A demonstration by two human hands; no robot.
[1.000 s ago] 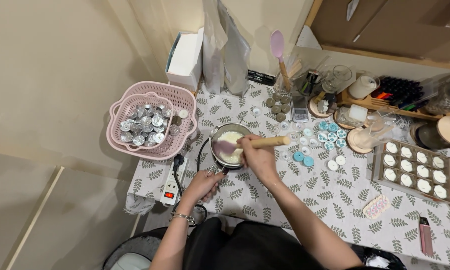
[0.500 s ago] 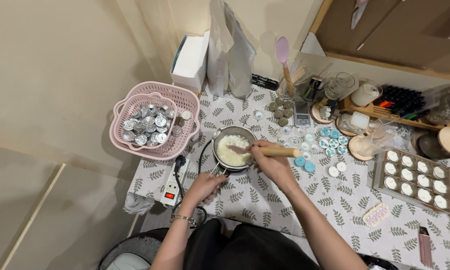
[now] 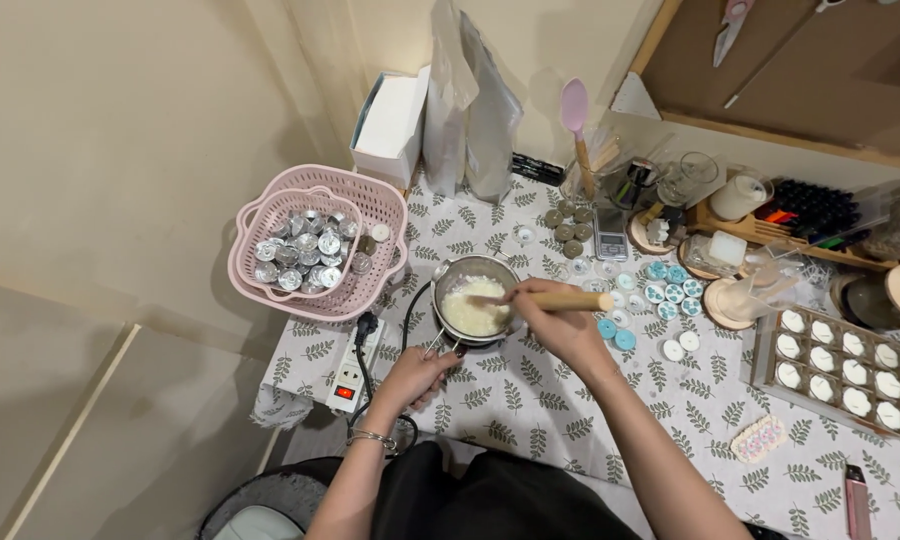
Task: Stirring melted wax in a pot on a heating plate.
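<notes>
A small metal pot (image 3: 448, 274) of white, flaky wax stands on a table covered by a leaf-print cloth (image 3: 560, 400). My left hand (image 3: 415, 375) grips the pot's handle at the near side. My right hand (image 3: 555, 320) is closed around the wooden handle of a spatula (image 3: 570, 300), whose pink blade sits in the wax.
A pink basket (image 3: 375, 215) of metal tealight cups sits left of the pot. A power strip (image 3: 348, 375) lies at the table's left edge. Blue and white tealights (image 3: 660, 290), a tray of filled white candles (image 3: 838, 370), jars, a small scale and bags crowd the back and right.
The spatula blade has swept from the pot's left side toward its middle as my right hand shifted right. My left hand has stayed on the handle. The camera drifted slightly.
</notes>
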